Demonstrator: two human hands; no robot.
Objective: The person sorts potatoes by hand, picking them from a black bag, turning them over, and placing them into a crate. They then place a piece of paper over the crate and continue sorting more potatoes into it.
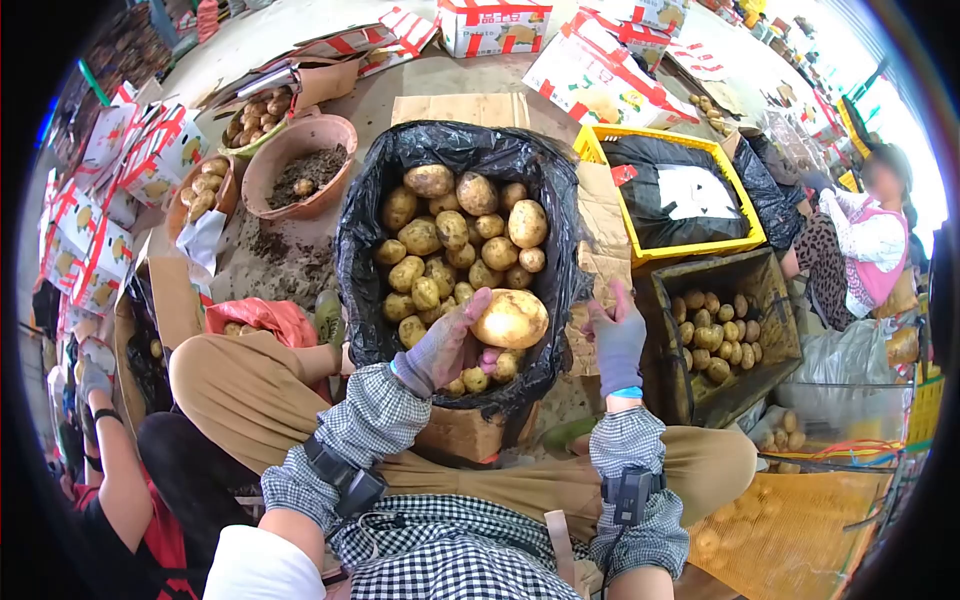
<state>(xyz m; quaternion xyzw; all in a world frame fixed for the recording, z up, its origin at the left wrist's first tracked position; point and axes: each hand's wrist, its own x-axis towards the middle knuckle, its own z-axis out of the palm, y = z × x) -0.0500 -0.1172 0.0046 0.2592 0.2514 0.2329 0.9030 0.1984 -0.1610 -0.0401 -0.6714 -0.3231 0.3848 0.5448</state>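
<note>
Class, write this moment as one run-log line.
left hand: holds potato | right hand: open, empty, by black bag

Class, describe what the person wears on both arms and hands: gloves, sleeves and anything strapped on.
The left hand and right hand wear grey knit gloves, soiled with earth; the right one ends in a blue cuff. Black-and-white checked sleeves cover both forearms. A black device is strapped over each sleeve.

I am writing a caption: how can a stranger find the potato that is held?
Look at the big black bag of potatoes in the middle. At its near edge, the gloved left hand holds one potato. Unlike the rest, it is held above them and looks bigger.
</note>
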